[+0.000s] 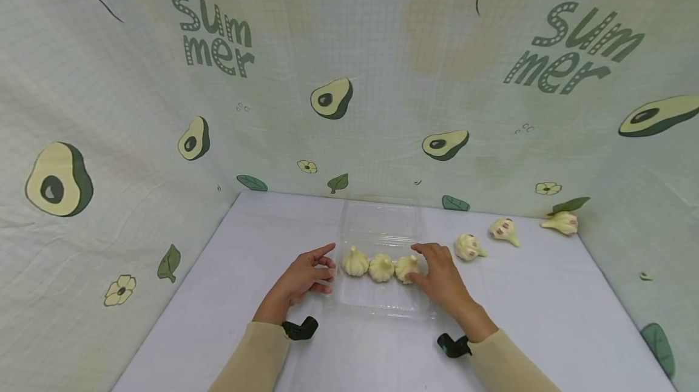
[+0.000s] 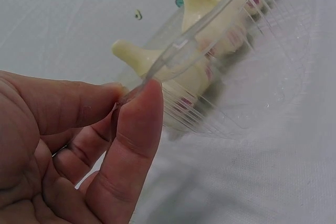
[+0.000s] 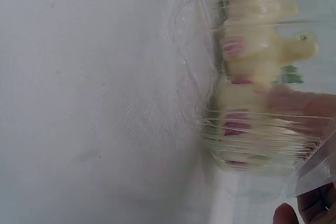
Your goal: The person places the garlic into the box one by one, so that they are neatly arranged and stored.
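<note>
A clear plastic container (image 1: 382, 310) with its lid folded back stands on the white table. Inside sit a left garlic bulb (image 1: 355, 262), a middle garlic bulb (image 1: 381, 267) and a right garlic bulb (image 1: 405, 268), stems up. My left hand (image 1: 307, 273) is at the container's left side; in the left wrist view its thumb and finger pinch the rim (image 2: 181, 45). My right hand (image 1: 443, 277) reaches over the right side. Its thumb lies on the right bulb and its index finger curves behind it; other fingertips (image 3: 286, 214) show outside the clear wall.
The transparent lid (image 1: 381, 221) lies towards the back. To the right are three more garlic bulbs: a near one (image 1: 468, 247), a middle one (image 1: 505, 231) and a far one (image 1: 562, 223) by the corner. Printed cloth walls (image 1: 382, 46) enclose the table's back and sides.
</note>
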The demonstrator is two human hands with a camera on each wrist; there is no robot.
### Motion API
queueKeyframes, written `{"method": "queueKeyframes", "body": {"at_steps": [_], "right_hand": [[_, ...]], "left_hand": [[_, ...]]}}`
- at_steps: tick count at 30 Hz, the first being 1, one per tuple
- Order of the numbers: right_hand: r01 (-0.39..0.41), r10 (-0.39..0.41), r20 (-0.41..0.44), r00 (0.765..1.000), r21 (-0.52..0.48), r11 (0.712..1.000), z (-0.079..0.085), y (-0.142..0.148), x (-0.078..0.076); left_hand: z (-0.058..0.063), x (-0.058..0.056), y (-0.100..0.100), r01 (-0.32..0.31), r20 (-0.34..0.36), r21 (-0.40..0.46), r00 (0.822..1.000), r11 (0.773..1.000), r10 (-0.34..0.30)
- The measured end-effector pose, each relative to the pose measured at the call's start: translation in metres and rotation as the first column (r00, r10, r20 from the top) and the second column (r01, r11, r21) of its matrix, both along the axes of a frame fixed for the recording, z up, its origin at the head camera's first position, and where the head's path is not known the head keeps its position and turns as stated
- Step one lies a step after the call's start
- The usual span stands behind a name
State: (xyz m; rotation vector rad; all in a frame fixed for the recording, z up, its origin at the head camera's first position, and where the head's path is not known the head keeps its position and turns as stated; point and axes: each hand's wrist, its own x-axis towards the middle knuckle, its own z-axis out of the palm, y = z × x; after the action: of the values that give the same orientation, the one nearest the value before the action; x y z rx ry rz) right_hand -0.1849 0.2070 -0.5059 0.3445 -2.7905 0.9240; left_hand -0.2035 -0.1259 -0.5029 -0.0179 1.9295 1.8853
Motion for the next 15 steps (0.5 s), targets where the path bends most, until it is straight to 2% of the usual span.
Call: {"method": "queueKeyframes", "body": {"at_steps": [15], "right_hand": [[0.017,-0.017,-0.011,1.0,-0.001,1.0,-0.001,-0.0008,0.0006]], "left_hand": [[0.0006,0.0015,0.0011,-0.002,0.002,0.0,1.0,1.0,0.002]]}}
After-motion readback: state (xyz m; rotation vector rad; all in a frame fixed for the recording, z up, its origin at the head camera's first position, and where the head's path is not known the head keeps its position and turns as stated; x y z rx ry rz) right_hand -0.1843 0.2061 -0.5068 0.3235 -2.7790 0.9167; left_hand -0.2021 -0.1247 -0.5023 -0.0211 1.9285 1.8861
